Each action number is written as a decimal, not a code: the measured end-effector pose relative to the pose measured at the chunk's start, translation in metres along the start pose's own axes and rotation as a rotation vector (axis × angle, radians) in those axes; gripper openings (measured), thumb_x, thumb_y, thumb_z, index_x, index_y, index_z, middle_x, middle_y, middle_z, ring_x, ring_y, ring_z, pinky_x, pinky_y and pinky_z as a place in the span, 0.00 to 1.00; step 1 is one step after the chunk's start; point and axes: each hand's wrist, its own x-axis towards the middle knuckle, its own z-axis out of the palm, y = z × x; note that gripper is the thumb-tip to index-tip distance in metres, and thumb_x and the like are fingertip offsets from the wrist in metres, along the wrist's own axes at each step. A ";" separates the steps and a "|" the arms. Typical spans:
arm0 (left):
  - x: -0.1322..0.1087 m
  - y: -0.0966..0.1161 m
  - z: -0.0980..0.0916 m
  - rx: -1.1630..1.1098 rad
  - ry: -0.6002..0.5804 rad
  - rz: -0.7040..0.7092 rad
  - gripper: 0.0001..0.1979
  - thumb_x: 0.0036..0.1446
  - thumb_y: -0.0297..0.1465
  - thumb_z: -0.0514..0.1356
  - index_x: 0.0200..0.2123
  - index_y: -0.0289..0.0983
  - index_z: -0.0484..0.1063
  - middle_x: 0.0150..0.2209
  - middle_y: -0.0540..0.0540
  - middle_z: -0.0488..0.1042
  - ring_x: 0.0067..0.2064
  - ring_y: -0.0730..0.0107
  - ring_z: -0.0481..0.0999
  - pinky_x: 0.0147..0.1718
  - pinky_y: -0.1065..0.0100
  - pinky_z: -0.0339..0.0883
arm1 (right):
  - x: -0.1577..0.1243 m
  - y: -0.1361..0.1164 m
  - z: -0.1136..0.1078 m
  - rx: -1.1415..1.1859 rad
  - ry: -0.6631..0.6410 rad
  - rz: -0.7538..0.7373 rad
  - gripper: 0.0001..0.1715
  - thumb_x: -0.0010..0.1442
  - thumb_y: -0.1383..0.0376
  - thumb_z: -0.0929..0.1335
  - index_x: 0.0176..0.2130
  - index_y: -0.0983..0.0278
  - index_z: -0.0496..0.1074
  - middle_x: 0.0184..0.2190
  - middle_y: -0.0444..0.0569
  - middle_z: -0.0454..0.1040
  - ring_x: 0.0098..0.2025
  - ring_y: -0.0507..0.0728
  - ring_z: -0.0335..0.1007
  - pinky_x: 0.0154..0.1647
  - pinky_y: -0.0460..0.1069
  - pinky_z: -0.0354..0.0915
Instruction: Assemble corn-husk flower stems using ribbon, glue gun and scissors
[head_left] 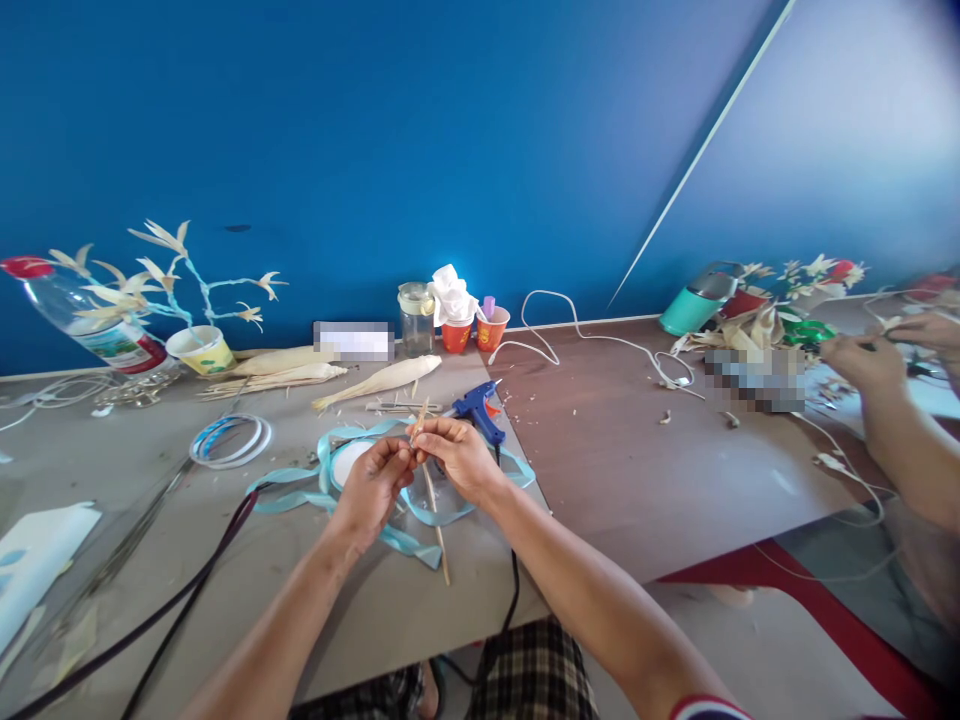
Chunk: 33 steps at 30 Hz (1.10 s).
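My left hand (373,485) and my right hand (459,458) meet above the table, fingers pinched together. Between the fingertips sits a small pale piece of dried corn husk (421,413), its pointed end sticking up; the lower part is hidden by the fingers. Under my hands, a light blue ribbon (324,465) lies in loose loops around a white ribbon spool (349,462). A thin straw-coloured strip (439,535) runs out below them. Just behind my right hand rests a blue glue gun (478,408) with an orange trigger.
Husk bundles (382,380) lie behind my hands. Paper cups (491,328) and a glass jar (416,320) stand by the wall. At left are husk flowers in a cup (201,350), a tilted bottle (105,335), tape rolls (229,441) and dark cords (217,550). Another person's hands (870,365) work at right.
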 end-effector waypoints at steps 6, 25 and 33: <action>-0.001 0.002 0.003 0.011 0.012 -0.016 0.13 0.41 0.35 0.67 0.26 0.34 0.68 0.27 0.49 0.70 0.26 0.77 0.65 0.23 0.73 0.57 | 0.000 0.000 0.002 0.024 0.019 -0.006 0.06 0.45 0.65 0.72 0.26 0.66 0.74 0.20 0.41 0.70 0.22 0.46 0.63 0.27 0.44 0.58; 0.003 -0.004 -0.004 0.000 0.036 0.021 0.12 0.43 0.35 0.66 0.26 0.34 0.68 0.24 0.51 0.68 0.24 0.78 0.62 0.23 0.74 0.55 | -0.002 -0.004 0.003 -0.045 -0.038 -0.001 0.08 0.45 0.64 0.71 0.28 0.66 0.73 0.26 0.42 0.71 0.25 0.47 0.65 0.33 0.46 0.61; 0.002 -0.003 -0.003 0.005 -0.003 0.008 0.13 0.44 0.36 0.66 0.27 0.34 0.68 0.27 0.49 0.70 0.26 0.76 0.65 0.25 0.72 0.57 | -0.001 -0.002 0.003 -0.050 0.004 -0.019 0.09 0.45 0.63 0.71 0.28 0.66 0.73 0.22 0.42 0.70 0.24 0.48 0.64 0.31 0.46 0.60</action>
